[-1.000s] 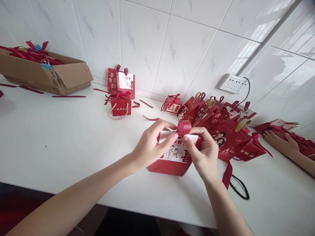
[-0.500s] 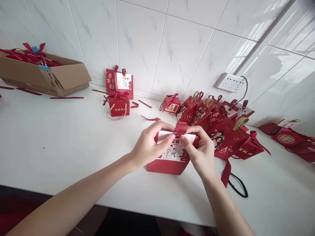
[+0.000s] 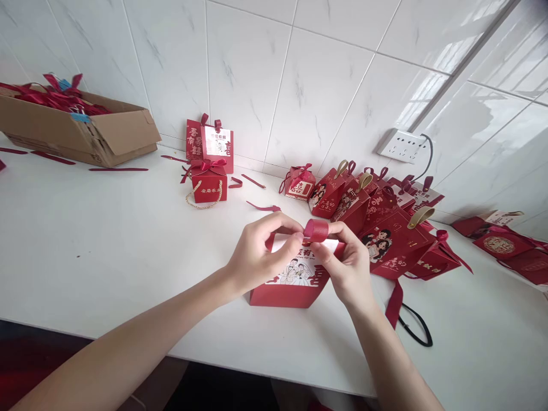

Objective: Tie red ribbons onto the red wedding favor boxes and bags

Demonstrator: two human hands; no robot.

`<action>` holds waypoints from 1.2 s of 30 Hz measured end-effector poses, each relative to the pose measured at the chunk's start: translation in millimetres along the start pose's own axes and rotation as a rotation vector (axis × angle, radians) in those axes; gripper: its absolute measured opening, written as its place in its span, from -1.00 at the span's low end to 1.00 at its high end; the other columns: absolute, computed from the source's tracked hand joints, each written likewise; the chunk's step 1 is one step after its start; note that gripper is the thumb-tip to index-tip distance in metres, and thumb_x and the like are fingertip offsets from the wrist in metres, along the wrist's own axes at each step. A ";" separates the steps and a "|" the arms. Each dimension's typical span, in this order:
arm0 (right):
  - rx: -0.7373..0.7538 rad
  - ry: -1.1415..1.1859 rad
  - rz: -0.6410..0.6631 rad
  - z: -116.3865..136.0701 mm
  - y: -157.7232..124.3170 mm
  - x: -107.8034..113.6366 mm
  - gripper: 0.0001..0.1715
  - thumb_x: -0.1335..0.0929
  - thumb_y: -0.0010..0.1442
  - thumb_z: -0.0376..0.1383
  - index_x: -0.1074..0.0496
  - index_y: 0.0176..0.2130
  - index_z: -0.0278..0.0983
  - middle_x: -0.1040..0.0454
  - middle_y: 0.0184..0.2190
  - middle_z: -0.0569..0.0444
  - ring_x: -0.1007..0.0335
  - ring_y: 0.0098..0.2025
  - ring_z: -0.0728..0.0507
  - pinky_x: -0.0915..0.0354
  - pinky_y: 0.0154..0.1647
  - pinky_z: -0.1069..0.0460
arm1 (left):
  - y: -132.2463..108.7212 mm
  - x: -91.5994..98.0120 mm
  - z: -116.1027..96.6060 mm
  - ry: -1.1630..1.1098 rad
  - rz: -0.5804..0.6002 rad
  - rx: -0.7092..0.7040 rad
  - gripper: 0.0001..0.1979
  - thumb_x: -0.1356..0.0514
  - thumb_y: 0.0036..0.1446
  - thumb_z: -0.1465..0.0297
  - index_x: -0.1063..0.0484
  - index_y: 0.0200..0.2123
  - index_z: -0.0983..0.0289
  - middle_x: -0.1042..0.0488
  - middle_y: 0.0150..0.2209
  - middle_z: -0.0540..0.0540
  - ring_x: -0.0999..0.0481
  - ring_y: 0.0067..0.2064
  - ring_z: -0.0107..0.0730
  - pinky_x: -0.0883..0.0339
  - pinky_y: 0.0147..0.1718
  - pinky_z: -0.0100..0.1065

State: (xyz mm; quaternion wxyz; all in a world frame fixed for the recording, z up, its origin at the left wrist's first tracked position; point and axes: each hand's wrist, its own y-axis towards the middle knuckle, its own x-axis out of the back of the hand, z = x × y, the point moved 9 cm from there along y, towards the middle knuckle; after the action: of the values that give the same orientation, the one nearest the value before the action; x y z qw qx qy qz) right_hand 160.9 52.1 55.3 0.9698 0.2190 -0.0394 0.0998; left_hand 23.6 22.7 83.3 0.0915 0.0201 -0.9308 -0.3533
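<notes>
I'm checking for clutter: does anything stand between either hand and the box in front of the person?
Nothing visible does. The left hand and right hand both grip the red box at its top, beside the red loop.

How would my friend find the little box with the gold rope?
On the white table, find the big cardboard carton at the picture's left. To its right, a small red box with a bow on top stands in front of a taller red box. A gold rope looping down its front sets it apart: no other box shows one.
</notes>
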 end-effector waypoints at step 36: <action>0.068 -0.079 0.002 8.4 -1.5 -4.3 -0.89 -0.39 0.09 -0.25 -0.37 -0.35 -0.21 -0.43 -0.44 0.15 -0.29 -0.48 0.02 -0.22 -0.53 0.13 | 0.0 12.0 -28.4 0.334 -0.163 -0.242 -0.87 -0.15 -0.05 0.58 -0.35 -0.52 0.25 -0.46 -0.51 -0.03 -0.39 -0.35 -0.41 -0.35 -0.35 -0.35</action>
State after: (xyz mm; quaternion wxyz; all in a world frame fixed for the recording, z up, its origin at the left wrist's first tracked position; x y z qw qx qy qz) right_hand 156.8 46.5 61.7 0.9594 0.2555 -0.0746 0.0933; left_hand 17.0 2.9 106.0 0.2171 0.1424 -0.8489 -0.4604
